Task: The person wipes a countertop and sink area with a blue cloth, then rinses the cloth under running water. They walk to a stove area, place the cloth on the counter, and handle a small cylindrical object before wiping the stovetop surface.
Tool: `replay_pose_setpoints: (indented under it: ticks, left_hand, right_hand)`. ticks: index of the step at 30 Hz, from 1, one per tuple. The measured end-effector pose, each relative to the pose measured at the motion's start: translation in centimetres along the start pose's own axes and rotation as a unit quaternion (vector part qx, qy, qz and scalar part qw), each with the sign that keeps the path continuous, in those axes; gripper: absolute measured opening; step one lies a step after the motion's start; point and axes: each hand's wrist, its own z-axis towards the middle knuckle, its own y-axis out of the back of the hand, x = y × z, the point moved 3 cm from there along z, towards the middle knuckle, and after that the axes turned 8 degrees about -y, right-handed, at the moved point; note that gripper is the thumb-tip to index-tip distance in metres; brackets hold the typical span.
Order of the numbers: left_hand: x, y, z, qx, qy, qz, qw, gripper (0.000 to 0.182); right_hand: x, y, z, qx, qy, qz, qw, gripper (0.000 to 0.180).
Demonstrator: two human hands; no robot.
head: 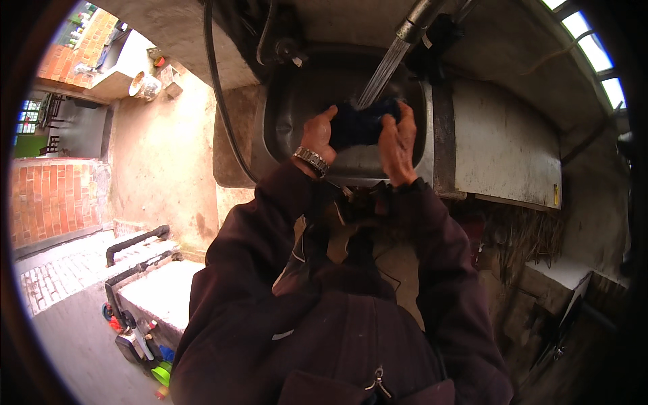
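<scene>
Between my two hands a dark blue cloth (357, 126) is stretched above the basin of a metal sink (288, 134). My left hand (318, 132), with a metal-band watch (311, 159) at the wrist, grips the cloth's left end. The right end is held by my right hand (398, 144), its fingers bent over the fabric and slightly blurred. Water (383, 73) runs from a metal faucet spout (416, 24) onto the upper part of the cloth. The cloth's underside is hidden.
A pale worktop (506, 144) adjoins the sink on the right. A dark hose (215, 81) hangs down past the sink's left side. Dry sticks (529, 243) lie beneath the worktop. To the left, a white bucket (144, 87) stands on the outdoor ground near brick walls.
</scene>
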Motion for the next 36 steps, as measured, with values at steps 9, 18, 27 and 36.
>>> replay_pose_setpoints:
  ticks: [9,18,27,36]
  left_hand:
    - [1.0,-0.8,-1.8,0.104,-0.052,0.122,0.986,0.044]
    - [-0.4,-4.3,-5.5,0.133,-0.015,0.093,0.987,0.049]
    - [-1.5,-4.4,-2.9,0.223,-0.136,0.434,0.862,0.043]
    - [0.4,-3.9,-1.3,0.209,-0.337,0.654,0.644,0.045]
  right_hand:
    - [-0.8,-3.4,0.4,0.137,-0.008,-0.041,0.990,0.051]
    - [-1.0,-2.4,0.6,0.177,-0.209,0.304,0.913,0.054]
    - [-0.4,-1.7,2.7,0.173,-0.151,0.213,0.950,0.030]
    - [-3.5,-1.8,3.8,0.105,-0.128,0.154,0.974,0.022]
